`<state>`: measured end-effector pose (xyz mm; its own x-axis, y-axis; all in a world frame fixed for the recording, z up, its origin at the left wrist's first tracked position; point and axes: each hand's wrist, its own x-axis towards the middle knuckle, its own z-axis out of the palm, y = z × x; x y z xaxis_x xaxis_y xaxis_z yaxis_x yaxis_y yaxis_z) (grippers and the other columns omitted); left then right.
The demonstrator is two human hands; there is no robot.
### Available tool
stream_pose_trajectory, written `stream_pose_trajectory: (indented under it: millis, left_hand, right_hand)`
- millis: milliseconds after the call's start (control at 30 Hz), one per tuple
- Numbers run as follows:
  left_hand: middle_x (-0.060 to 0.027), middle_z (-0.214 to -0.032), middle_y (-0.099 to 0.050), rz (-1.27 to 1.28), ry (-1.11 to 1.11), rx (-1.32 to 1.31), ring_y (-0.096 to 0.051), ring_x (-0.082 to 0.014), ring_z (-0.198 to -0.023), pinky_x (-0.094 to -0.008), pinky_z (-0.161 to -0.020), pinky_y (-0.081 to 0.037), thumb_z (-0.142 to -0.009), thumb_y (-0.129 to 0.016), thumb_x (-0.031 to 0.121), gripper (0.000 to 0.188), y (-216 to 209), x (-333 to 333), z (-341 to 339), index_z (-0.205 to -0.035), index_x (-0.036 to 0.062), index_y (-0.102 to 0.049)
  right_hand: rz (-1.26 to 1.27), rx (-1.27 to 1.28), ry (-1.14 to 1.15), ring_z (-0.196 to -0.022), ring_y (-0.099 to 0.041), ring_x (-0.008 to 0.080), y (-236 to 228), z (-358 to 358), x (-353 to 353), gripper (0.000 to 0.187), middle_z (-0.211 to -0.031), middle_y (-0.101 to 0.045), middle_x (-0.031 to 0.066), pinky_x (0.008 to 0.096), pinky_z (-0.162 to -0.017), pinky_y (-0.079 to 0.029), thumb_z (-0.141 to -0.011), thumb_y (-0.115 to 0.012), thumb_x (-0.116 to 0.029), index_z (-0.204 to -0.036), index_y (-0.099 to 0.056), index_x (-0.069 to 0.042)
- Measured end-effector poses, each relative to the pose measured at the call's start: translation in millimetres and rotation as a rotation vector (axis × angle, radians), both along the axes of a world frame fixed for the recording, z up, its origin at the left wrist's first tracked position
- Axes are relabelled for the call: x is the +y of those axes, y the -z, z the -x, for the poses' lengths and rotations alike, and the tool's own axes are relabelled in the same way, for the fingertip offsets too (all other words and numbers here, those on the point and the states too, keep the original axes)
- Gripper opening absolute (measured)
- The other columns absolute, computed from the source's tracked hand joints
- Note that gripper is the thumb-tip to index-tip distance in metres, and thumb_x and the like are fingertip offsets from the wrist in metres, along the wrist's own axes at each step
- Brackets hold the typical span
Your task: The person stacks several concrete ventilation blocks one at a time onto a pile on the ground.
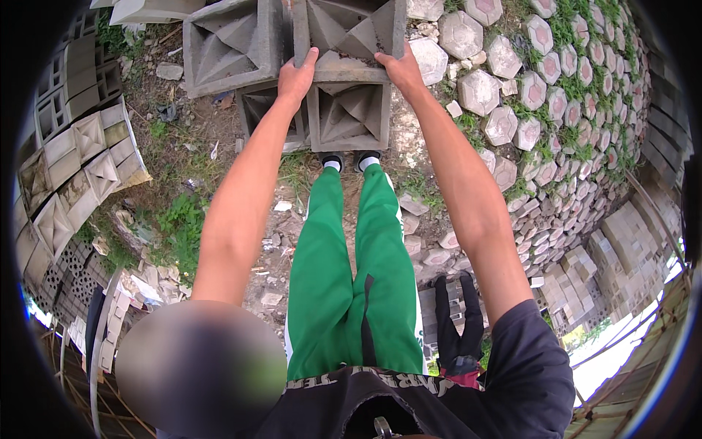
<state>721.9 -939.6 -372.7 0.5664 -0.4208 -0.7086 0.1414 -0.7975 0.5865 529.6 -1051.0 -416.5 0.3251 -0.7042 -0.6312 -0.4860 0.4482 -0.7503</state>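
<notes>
A grey concrete breeze block (349, 28) with a recessed, angular star-like face is held out in front of me at the top of the view. My left hand (296, 79) is closed on its near left corner, thumb along the edge. My right hand (402, 69) grips the near right corner the same way. Beneath it, close to my feet, rests another concrete block (349, 117) of the same pattern. A third patterned block (232, 45) stands just left of the held one, above a partly hidden block (272, 113). The held block's far end is cut off.
Hexagonal paving blocks (503, 126) spread over the ground to the right, with grass between them. Stacked patterned blocks (88, 157) line the left side. Rubble and weeds (183, 223) lie left of my legs. Another person (459, 322) in black trousers stands behind at right, near stacked bricks (578, 282).
</notes>
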Motion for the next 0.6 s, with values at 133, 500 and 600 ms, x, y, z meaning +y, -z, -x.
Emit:
stream_pose_trajectory:
  millis: [133, 500, 600]
  left_hand:
    - [-0.0272, -0.108, -0.064, -0.147, 0.332, -0.266, -0.058, -0.0387, -0.108, -0.0414, -0.093, -0.044, -0.086, -0.053, 0.052, 0.062, 1.7, -6.7, -0.9, -0.109, -0.0043, -0.064]
    - [-0.0291, -0.099, -0.065, -0.211, 0.412, -0.227, -0.060, -0.0438, -0.101, -0.0480, -0.089, -0.045, -0.089, -0.050, 0.048, 0.055, -33.0, 59.9, 40.5, -0.102, -0.0039, -0.066]
    - [-0.0298, -0.093, -0.064, -0.191, 0.427, -0.202, -0.060, -0.0459, -0.095, -0.0497, -0.085, -0.046, -0.089, -0.050, 0.045, 0.052, -34.2, 95.6, 58.1, -0.100, -0.0033, -0.066]
  right_hand:
    - [0.129, -0.099, 0.042, -0.115, -0.053, 0.0284, 12.4, 7.0, 0.1, 0.072, -0.124, -0.055, 0.0195, 0.0342, -0.100, -0.039, -0.073, -0.063, -0.008, -0.138, -0.033, 0.003]
    - [-0.047, -0.145, -0.001, -0.123, -0.047, 0.0307, -25.2, 53.7, 59.9, 0.088, -0.134, -0.046, 0.0264, 0.0333, -0.105, -0.034, -0.069, -0.059, -0.005, -0.146, -0.018, 0.006]
    - [0.046, -0.131, -0.002, -0.128, -0.042, 0.0314, -30.7, 71.1, 93.4, 0.087, -0.138, -0.041, 0.0267, 0.0334, -0.107, -0.032, -0.069, -0.058, -0.005, -0.147, -0.019, 0.004]
